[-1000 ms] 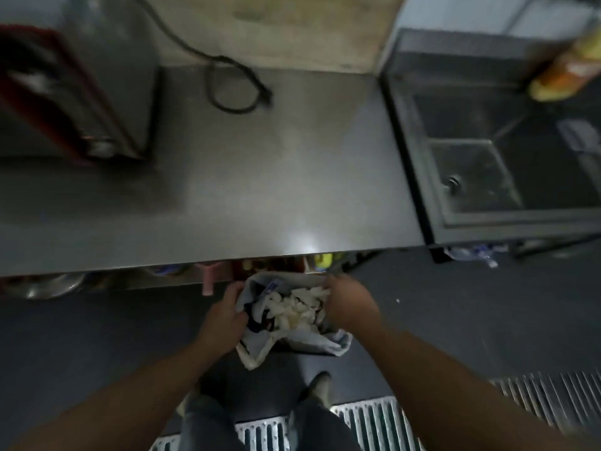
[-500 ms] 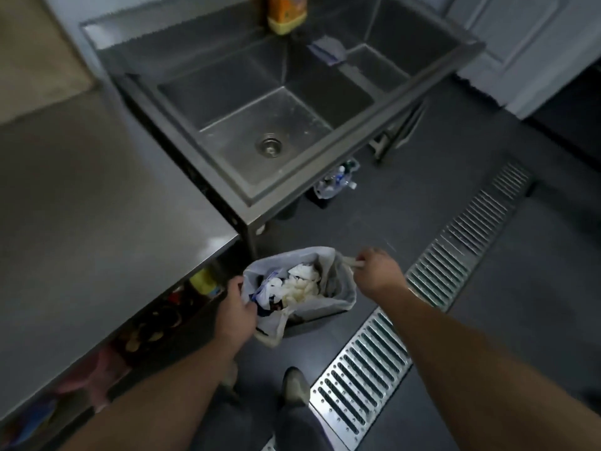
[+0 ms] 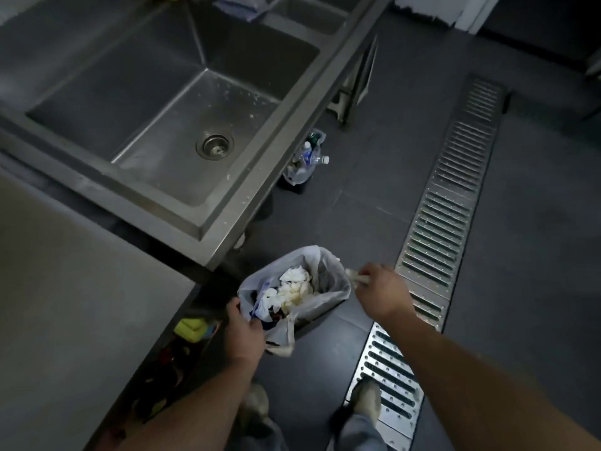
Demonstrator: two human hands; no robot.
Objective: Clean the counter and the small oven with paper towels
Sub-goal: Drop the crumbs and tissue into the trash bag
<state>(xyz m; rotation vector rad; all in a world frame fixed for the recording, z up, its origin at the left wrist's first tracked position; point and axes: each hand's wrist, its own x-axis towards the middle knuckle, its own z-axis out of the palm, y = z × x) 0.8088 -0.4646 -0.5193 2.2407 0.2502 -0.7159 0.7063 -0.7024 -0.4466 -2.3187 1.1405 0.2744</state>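
A dim kitchen seen from above. The steel desk (image 3: 74,304) fills the lower left of the frame, its surface bare and dully reflective. Butting against it, across the upper left and centre, is a deep steel sink (image 3: 182,177) with a round drain (image 3: 215,148) in its floor and pale specks scattered over the basin bottom. At the top edge a bluish cloth (image 3: 240,6) lies on the divider between two basins.

The floor (image 3: 536,255) is dark grey tile. A long metal drain grate (image 3: 445,203) runs from the upper right down to the lower centre, and one shoe (image 3: 367,397) stands on its lower end. Under the sink's front edge sits a small bag of plastic bottles (image 3: 305,157).

Below centre, a plastic trash bag (image 3: 328,275) hangs open between both hands, with crumpled white paper towels (image 3: 294,286) piled inside. The left hand (image 3: 244,333) has its grip closed on the bag's near rim; the right hand (image 3: 380,292) pinches the far handle, pulling the mouth wide. On a shelf under the desk edge, something yellow (image 3: 190,328) shows among blurred items.
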